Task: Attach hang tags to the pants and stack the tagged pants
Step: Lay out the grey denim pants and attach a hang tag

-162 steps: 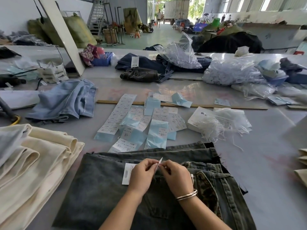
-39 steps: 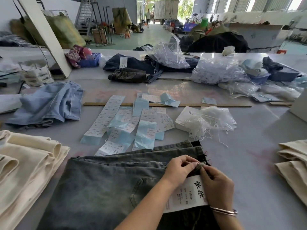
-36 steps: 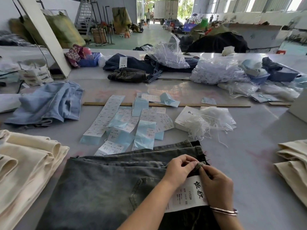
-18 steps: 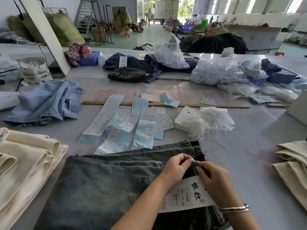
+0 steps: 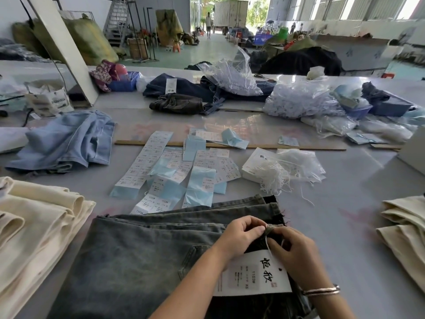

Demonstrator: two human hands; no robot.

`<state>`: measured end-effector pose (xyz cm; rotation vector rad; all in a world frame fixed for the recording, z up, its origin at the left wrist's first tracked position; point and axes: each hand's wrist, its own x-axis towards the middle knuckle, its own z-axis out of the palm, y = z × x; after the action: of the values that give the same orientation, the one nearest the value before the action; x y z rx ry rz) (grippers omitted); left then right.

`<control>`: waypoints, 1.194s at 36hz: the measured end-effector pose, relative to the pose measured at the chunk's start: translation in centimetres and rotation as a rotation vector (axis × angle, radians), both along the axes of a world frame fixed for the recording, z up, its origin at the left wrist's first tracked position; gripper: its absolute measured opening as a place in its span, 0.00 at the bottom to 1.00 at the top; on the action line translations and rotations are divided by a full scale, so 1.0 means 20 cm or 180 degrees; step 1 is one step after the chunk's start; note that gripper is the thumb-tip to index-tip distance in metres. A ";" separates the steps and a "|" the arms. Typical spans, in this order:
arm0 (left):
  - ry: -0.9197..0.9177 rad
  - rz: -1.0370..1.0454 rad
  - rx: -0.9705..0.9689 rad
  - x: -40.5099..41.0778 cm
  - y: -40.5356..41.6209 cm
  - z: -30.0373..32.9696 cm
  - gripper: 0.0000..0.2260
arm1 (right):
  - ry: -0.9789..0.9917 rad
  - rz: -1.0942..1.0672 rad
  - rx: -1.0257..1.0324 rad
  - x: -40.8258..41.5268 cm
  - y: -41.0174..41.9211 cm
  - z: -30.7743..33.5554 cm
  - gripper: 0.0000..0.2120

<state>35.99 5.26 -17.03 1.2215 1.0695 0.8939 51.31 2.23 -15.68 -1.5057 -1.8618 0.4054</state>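
Folded grey washed jeans (image 5: 138, 256) lie on the table in front of me. My left hand (image 5: 241, 236) pinches a belt loop (image 5: 270, 229) at the jeans' waistband. My right hand (image 5: 296, 252) pinches the white string (image 5: 268, 244) of a white hang tag (image 5: 250, 277) with black characters, right at that loop. The tag lies flat on the jeans under my wrists. Its string end is partly hidden by my fingers.
Cream pants are stacked at the left (image 5: 34, 226) and at the right edge (image 5: 404, 226). Sticker sheets (image 5: 179, 171), a pack of tags with loose strings (image 5: 276, 171), light blue jeans (image 5: 69, 143), dark jeans (image 5: 184, 97) and plastic bags (image 5: 299, 100) lie beyond on the grey table (image 5: 345, 203).
4.5 s ago both hands held a small label at the jeans' middle. Since then they moved right to the belt loop with the hang tag; over the last second they stayed there, fingers working the string.
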 end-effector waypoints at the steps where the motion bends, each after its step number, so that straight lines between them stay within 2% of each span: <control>1: -0.0021 0.0012 0.0002 0.00 0.00 0.00 0.04 | -0.0007 -0.0009 0.0027 0.00 0.00 0.00 0.09; 5: -0.0119 0.0094 0.0022 0.01 0.00 -0.02 0.02 | -0.0036 -0.0038 0.0080 0.00 0.01 -0.01 0.11; 8: -0.0428 0.0338 -0.0109 0.01 0.01 -0.02 0.03 | 0.0107 0.0138 -0.0335 0.02 0.01 0.01 0.17; 13: -0.0881 0.0412 -0.0125 -0.01 0.01 0.01 0.05 | 0.0145 0.0305 -0.0794 0.13 0.02 0.07 0.18; 17: -0.0589 0.0157 0.0056 0.01 0.01 0.04 0.04 | 0.0735 0.0207 -0.1098 0.19 0.02 0.09 0.23; 21: 0.0005 0.0079 0.0159 0.07 0.00 0.00 0.03 | 0.0537 -0.0007 -0.1121 0.25 0.02 0.06 0.22; 26: 0.0224 0.0249 0.0271 0.12 -0.01 -0.04 0.03 | 0.0334 0.0193 -0.0799 0.29 -0.07 0.05 0.20; 34: 0.0203 0.0358 0.0297 0.13 -0.02 -0.07 0.03 | 0.0157 0.0723 -0.0086 0.21 -0.11 0.04 0.13; 36: 0.0177 0.0373 0.0273 0.13 -0.02 -0.07 0.03 | -0.0048 0.0640 -0.0131 0.19 -0.09 0.04 0.12; 40: 0.0205 0.0383 0.0319 0.12 -0.02 -0.08 0.03 | -0.0662 0.0561 -0.0788 0.21 -0.08 0.03 0.17; 41: 0.0208 0.0378 0.0324 0.12 -0.02 -0.09 0.03 | -0.0660 0.0585 -0.0819 0.20 -0.08 0.02 0.19; 43: 0.0239 0.0370 0.0378 0.11 -0.02 -0.09 0.02 | -0.0248 0.0569 -0.0660 0.19 -0.10 0.01 0.22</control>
<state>38.20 4.89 -18.86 1.3101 1.1705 1.0195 55.09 0.19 -15.51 -1.5115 -2.0769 0.6490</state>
